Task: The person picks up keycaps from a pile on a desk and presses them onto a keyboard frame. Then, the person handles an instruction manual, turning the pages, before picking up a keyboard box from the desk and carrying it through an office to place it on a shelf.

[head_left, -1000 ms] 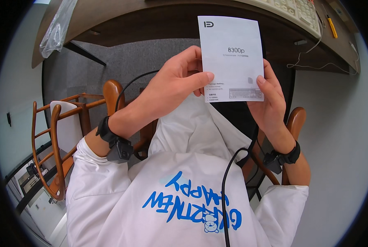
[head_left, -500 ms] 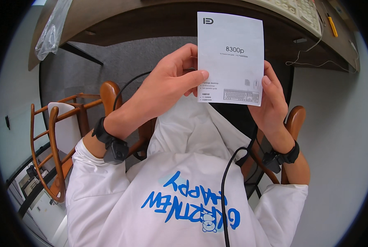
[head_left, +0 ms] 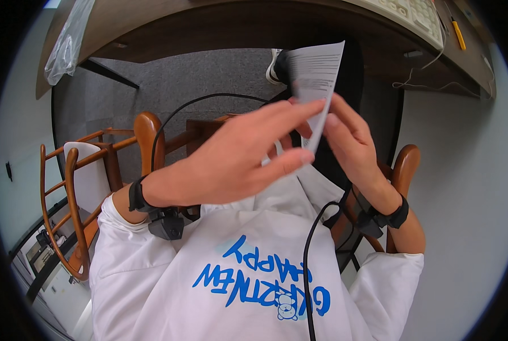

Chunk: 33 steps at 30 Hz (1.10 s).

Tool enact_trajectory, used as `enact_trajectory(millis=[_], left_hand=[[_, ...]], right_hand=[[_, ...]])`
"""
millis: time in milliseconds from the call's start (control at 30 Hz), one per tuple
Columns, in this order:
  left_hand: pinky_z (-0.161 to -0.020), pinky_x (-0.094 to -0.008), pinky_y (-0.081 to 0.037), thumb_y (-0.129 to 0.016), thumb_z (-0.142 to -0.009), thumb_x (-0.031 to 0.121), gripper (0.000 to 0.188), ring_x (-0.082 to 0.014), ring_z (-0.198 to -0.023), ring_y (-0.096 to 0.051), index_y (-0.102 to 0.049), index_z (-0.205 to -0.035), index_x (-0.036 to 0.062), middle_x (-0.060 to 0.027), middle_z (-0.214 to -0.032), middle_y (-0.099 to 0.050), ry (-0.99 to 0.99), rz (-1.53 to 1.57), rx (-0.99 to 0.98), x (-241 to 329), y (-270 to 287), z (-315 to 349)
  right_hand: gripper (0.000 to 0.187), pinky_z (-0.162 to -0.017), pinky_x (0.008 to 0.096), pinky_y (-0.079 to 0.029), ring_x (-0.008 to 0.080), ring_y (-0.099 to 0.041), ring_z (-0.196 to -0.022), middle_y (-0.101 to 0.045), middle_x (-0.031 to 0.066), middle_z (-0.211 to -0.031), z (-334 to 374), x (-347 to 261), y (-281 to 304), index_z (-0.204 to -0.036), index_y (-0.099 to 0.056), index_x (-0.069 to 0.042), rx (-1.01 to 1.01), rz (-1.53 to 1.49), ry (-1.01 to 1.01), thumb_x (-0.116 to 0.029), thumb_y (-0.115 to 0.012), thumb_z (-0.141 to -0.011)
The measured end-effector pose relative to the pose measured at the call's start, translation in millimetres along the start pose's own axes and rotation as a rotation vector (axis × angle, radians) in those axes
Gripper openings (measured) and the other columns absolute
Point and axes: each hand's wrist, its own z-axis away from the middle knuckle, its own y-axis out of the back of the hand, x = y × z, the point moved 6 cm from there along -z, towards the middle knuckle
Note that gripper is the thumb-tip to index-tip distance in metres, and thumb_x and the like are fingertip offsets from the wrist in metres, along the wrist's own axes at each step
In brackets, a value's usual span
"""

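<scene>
White shirt (head_left: 151,290) with blue print: below the 2 grips. Left grip (head_left: 245,148): touching the booklet; whether it clasps, cannot tell. Right grip (head_left: 352,149): closed on the edge of the white booklet (head_left: 316,67), which is tilted between both grips. Beyond them: dark counter (head_left: 168,29), with keyboard (head_left: 410,16) and yellow-handled tool (head_left: 459,35) up-right of the right grip, clear plastic bag (head_left: 66,54) up-left of the left

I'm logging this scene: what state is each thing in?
Leaflet: tilted, print showing; whether unfolded is unclear
Left hand: at the leaflet, fingers extended, grip unclear
Right hand: gripping the leaflet's edge
Plastic bag: crumpled, over the desk edge
Keyboard: on the desk, partly out of frame
Yellow tool: lying down
White cable: slack, curved
</scene>
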Motion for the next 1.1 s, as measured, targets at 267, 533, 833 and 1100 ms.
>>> enact_trajectory(millis=[267, 533, 833, 1100], left_hand=[[-0.074, -0.0315, -0.052, -0.057, -0.096, 0.011, 0.063, -0.0199, -0.089, -0.058, -0.034, -0.154, 0.0124, -0.0120, -0.112, -0.060, 0.024, -0.063, -0.062, -5, -7, -1], [-0.066, -0.0268, -0.048, -0.057, -0.094, 0.003, 0.050, -0.0139, -0.076, -0.056, -0.050, -0.143, 0.0103, -0.0077, -0.097, -0.062, -0.018, -0.018, 0.041, -3, 8, 0], [-0.062, -0.0239, -0.045, -0.056, -0.094, 0.000, 0.044, -0.0104, -0.067, -0.054, -0.054, -0.137, 0.0073, -0.0049, -0.088, -0.061, 0.017, -0.011, 0.062, -5, 10, -2], [-0.063, -0.0229, -0.045, -0.055, -0.094, 0.000, 0.043, -0.0092, -0.069, -0.054, -0.054, -0.137, 0.0054, -0.0035, -0.086, -0.059, 0.047, -0.004, 0.063, -7, 12, -3]], right_hand=[[0.103, -0.110, 0.0535, -0.037, 0.0361, -0.039, -0.140, -0.032, 0.0224, -0.155, -4, 1, -14, -0.157, -0.023, -0.017, -0.211, -0.469, -0.024, -0.088, -0.023, -0.082], [0.093, -0.112, 0.0530, -0.035, 0.0366, -0.038, -0.141, -0.030, 0.0223, -0.156, -1, -6, -15, -0.157, -0.021, -0.016, -0.215, -0.587, 0.038, -0.080, -0.022, -0.090], [0.080, -0.110, 0.0491, -0.038, 0.0318, -0.043, -0.137, -0.041, 0.0165, -0.151, 6, 2, -3, -0.155, -0.027, -0.012, -0.212, -0.748, 0.001, -0.068, -0.022, -0.098], [0.064, -0.105, 0.0443, -0.045, 0.0309, -0.054, -0.126, -0.052, 0.0160, -0.141, 6, 1, 2, -0.150, -0.037, -0.008, -0.122, -0.797, -0.045, -0.052, -0.023, -0.105]])
